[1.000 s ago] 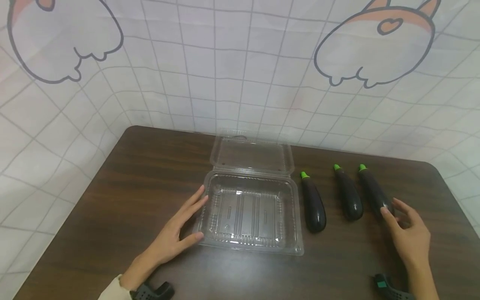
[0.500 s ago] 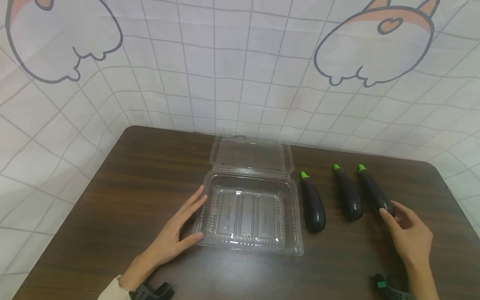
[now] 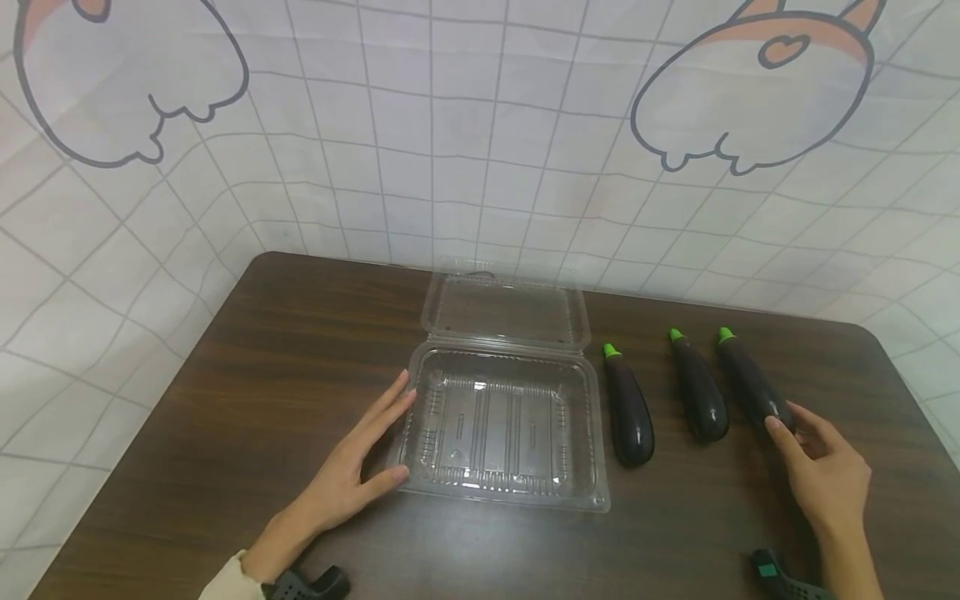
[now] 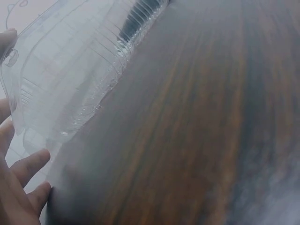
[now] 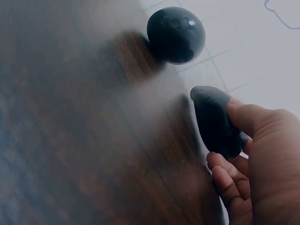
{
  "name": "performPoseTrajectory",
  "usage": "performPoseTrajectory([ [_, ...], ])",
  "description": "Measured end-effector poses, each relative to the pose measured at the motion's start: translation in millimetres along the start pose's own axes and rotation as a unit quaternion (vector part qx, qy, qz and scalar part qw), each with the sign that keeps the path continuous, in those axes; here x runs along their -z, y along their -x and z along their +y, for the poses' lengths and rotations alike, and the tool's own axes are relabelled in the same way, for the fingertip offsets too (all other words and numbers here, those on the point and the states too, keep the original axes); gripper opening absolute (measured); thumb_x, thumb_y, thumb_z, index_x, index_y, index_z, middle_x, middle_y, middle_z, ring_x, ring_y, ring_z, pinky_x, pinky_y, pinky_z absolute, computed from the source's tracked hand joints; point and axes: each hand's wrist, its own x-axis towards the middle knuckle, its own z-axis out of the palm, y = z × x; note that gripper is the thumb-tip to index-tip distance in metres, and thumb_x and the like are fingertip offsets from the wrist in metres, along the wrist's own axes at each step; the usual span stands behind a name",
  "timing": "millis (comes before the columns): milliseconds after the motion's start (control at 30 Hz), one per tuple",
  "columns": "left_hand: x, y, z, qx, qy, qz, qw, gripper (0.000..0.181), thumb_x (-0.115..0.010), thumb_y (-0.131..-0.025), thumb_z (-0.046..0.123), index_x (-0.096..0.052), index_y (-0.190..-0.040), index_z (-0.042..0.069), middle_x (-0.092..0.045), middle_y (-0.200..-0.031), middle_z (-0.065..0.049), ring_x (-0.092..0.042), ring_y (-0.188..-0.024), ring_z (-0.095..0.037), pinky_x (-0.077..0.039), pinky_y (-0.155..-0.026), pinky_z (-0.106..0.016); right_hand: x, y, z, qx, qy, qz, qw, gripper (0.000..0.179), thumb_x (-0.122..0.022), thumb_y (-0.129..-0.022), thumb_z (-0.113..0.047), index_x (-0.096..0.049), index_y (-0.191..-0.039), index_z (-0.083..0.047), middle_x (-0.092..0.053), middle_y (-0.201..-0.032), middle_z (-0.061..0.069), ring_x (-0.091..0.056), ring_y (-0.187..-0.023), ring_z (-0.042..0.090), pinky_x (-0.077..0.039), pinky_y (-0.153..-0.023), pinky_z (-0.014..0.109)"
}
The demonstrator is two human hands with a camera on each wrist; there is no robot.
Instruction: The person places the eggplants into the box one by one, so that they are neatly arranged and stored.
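Note:
Three dark eggplants with green caps lie on the brown table right of a clear plastic clamshell box (image 3: 495,496). My right hand (image 3: 828,475) grips the rounded lower end of the rightmost eggplant (image 3: 750,379), thumb on one side and fingers on the other; the right wrist view shows this eggplant (image 5: 213,122) between them. The middle eggplant (image 3: 699,392) and the left eggplant (image 3: 628,408) lie untouched. My left hand (image 3: 348,467) rests at the box's left rim, its fingers straight and spread. In the left wrist view the box wall (image 4: 70,75) rises beside the fingers.
The box's lid (image 3: 506,312) lies folded back toward the wall cloth (image 3: 465,125), which is white with grid lines and cartoon animals. The wooden table (image 3: 262,375) has rounded far corners. Dark wrist straps (image 3: 307,583) sit on both wrists.
My right hand has shifted slightly to the right, its thumb and fingers closing on the rightmost eggplant's end. My left hand stays at the box.

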Motion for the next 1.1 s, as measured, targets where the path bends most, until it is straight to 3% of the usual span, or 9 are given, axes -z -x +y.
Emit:
performPoseTrajectory([
  [367,-0.2,-0.8,2.2,0.007,-0.007,-0.001,0.9999,0.075,-0.065,-0.086,0.023,-0.029,-0.149,0.004,-0.015,-0.158,-0.013,-0.016,-0.143,-0.033,-0.016,-0.110,-0.050,5,0.7,-5,0.009,-0.022,-0.003,0.9997,0.052,-0.067,-0.088,-0.040,-0.059,-0.132,-0.013,-0.050,-0.071,-0.034,-0.047,-0.070,-0.017,-0.034,-0.065,0.018],
  [800,1.5,-1.5,1.5,0.006,-0.011,0.001,0.9999,0.075,-0.065,-0.085,0.021,-0.029,-0.149,0.005,-0.015,-0.158,-0.013,-0.017,-0.143,-0.033,-0.014,-0.113,-0.040,12,3.6,-25,0.023,-0.047,0.004,0.9986,0.047,-0.069,-0.087,-0.035,-0.061,-0.131,-0.018,-0.052,-0.081,-0.030,-0.048,-0.076,-0.016,-0.035,-0.067,0.014],
  [1100,1.3,-0.1,1.1,0.007,-0.018,0.001,0.9998,0.073,-0.063,-0.088,0.026,-0.029,-0.149,0.005,-0.016,-0.158,-0.014,-0.017,-0.143,-0.033,-0.016,-0.112,-0.044,9,10.8,-39,0.074,-0.079,0.031,0.9936,0.041,-0.073,-0.086,-0.022,-0.065,-0.125,-0.014,-0.057,-0.072,-0.024,-0.053,-0.069,-0.009,-0.035,-0.062,0.013],
])
